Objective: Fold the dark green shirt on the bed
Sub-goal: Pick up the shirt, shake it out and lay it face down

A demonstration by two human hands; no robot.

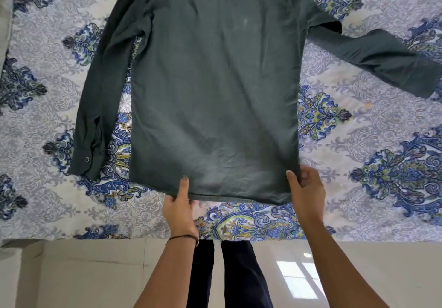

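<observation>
My dark green long-sleeved cotton shirt point(215, 87) lies spread back-up across the blue paisley-patterned bed point(358, 140), filling the frame's centre. My left hand point(179, 206) and right hand point(307, 191) each pinch its bottom hem.

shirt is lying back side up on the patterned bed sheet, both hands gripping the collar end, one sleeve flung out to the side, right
Not quite. The head view shows both hands on the bottom hem, not the collar: the left hand pinches the hem and the right hand holds its corner. The collar end lies at the far side. The shirt is back side up on the bed sheet, one sleeve flung out.
</observation>
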